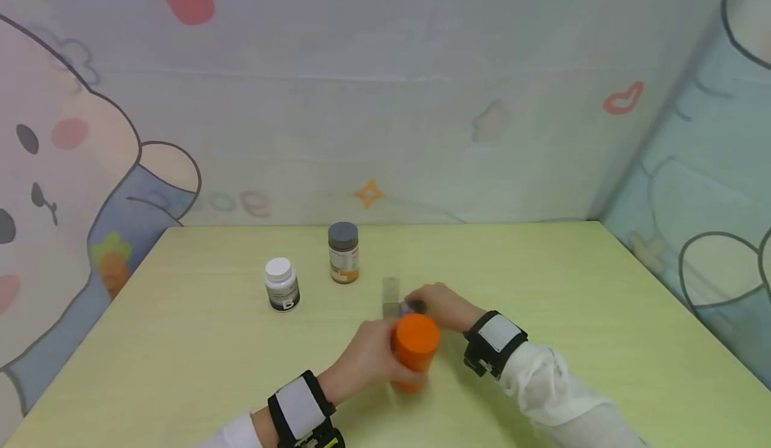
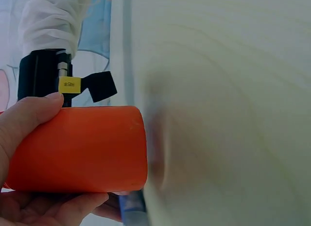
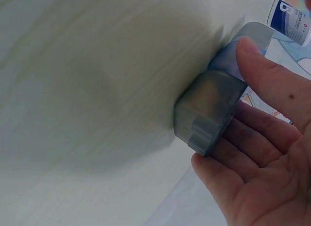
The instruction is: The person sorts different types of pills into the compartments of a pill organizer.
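My left hand [image 1: 375,353] grips an orange cylinder-shaped container [image 1: 417,338], thumb on one side and fingers on the other. In the left wrist view the orange container [image 2: 82,150] lies across the palm, its plain end facing the table. Just beyond it, my right hand [image 1: 444,305] holds a small translucent grey plastic case [image 3: 206,107] with a bluish part. The thumb lies over the bluish part and the fingers curl behind the case. From the head view, a clear section of the case [image 1: 391,290] extends left of the right hand's fingertips.
A white-capped bottle [image 1: 282,286] with a black-and-white label stands to the left on the pale yellow table [image 1: 199,341]. Behind it and slightly right is a brown jar [image 1: 344,254] with a grey lid. A printed cloth backdrop [image 1: 421,146] rises at the table's back edge.
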